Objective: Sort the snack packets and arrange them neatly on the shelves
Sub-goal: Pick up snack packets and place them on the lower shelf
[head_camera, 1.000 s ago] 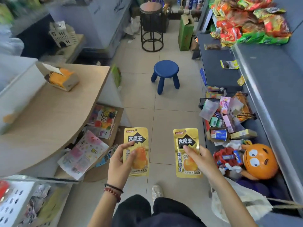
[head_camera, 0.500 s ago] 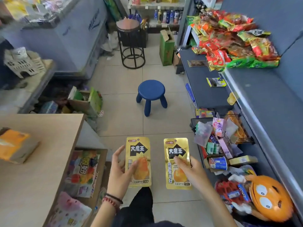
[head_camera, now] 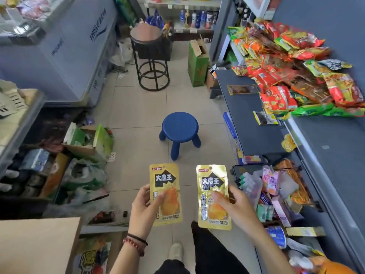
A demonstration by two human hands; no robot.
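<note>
I hold two matching gold snack packets upright over the tiled floor. My left hand [head_camera: 145, 210] grips the left gold packet [head_camera: 165, 180] by its lower left side. My right hand [head_camera: 231, 204] pinches the right gold packet [head_camera: 212, 182] at its right edge. On the right, a dark grey shelf [head_camera: 324, 139] carries a heap of red, orange and green snack packets [head_camera: 292, 72] at its far end. A lower grey shelf [head_camera: 246, 119] bears a brown packet [head_camera: 242, 89] and a small yellow-edged packet [head_camera: 264, 118].
A blue stool [head_camera: 180, 128] stands on the floor ahead, a black round stand [head_camera: 151, 56] and a green carton [head_camera: 197, 64] beyond it. A wire basket of mixed small goods [head_camera: 272, 186] sits low right. Boxes and bags [head_camera: 83, 155] clutter the left floor beside a freezer [head_camera: 59, 48].
The view has swung up and forward, so the wooden counter slid out to the lower left. Both hands still hold the gold packets, now slightly farther apart.
</note>
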